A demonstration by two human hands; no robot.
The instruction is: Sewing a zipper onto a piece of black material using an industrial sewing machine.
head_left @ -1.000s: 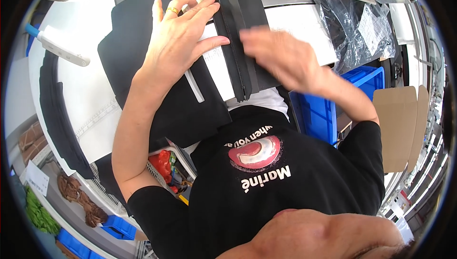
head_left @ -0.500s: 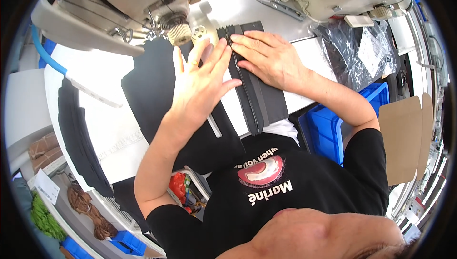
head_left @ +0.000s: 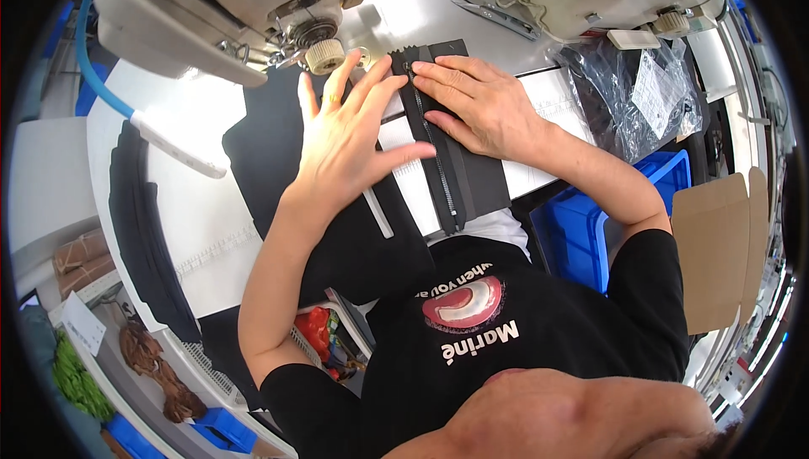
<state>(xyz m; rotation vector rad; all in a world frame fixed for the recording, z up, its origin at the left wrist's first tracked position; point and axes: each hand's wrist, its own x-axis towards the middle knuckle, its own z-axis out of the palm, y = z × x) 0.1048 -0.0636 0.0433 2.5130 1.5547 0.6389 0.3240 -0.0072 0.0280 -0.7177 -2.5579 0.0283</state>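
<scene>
A black zipper (head_left: 440,168) with metal teeth lies lengthwise along a black fabric strip (head_left: 484,181). My right hand (head_left: 484,109) rests flat over the far part of both, its fingertips at the zipper's top end. Left of the zipper is my left hand (head_left: 341,143), with fingers spread and thumb pointing toward the zipper tape. It holds nothing; whether its fingertips touch the tape I cannot tell. Under the left hand and wrist spreads a larger black fabric panel (head_left: 257,139), with a narrow white strip (head_left: 378,213) on it near the wrist.
A white sewing machine (head_left: 194,25) overhangs the far left of the white table (head_left: 202,206). Thread snips (head_left: 497,19) lie at the back. A clear plastic bag (head_left: 624,101) and a blue bin (head_left: 581,223) are at right. Folded black fabric (head_left: 147,231) is at left.
My left hand's fingers have spread wider and its thumb has shifted slightly right. The zipper lies flatter, with more of its teeth showing. My right hand has stayed nearly in place.
</scene>
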